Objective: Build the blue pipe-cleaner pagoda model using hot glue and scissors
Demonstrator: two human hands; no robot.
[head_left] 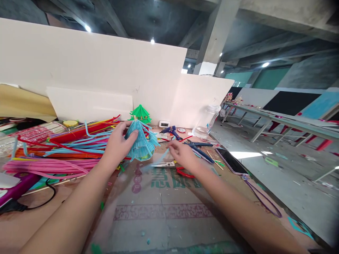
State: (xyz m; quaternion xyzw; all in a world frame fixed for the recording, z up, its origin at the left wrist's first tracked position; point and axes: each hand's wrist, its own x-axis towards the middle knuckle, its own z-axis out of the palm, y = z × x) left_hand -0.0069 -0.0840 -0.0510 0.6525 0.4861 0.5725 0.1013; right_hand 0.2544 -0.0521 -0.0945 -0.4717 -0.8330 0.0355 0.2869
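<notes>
My left hand (pixel 123 137) is closed round the upper side of a light blue tiered cone (pixel 143 144), shaped like a small tree and built from pipe cleaners. The fingers behind the cone are hidden. To the right, my right hand (pixel 182 154) pinches a light blue pipe cleaner piece (pixel 165 154), whose lower end is smeared by motion. Below this hand lie scissors (pixel 182 171) with red handles, blades pointing left. A green tiered tree (pixel 141 113) stands just behind the blue cone.
Bundles of pink (pixel 50 165) and blue pipe cleaners (pixel 79 143) cover the left side. A glue gun (pixel 171 132), pliers (pixel 202 152), a small digital clock (pixel 164 124) and a clear jug (pixel 206 121) stand or lie behind. A phone (pixel 231 161) rests along the right table edge.
</notes>
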